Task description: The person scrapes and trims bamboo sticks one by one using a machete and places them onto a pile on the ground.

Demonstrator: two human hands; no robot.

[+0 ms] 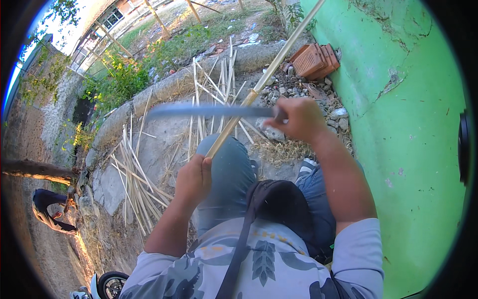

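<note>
My left hand is closed around the lower end of a long pale bamboo strip, which slants up and away to the right past my knee. A knot shows partway along it. In my right hand is the handle of a machete, its long blade pointing left and smeared by motion. The blade crosses the strip in view; whether the two touch I cannot tell. Split bamboo strips lie in a loose heap on the ground at the left, and more strips lie ahead.
A green wall rises close on my right. Stacked clay tiles and rubble lie at its foot. A low stone kerb curves ahead. At the left are a wooden post, another person and a motorbike wheel.
</note>
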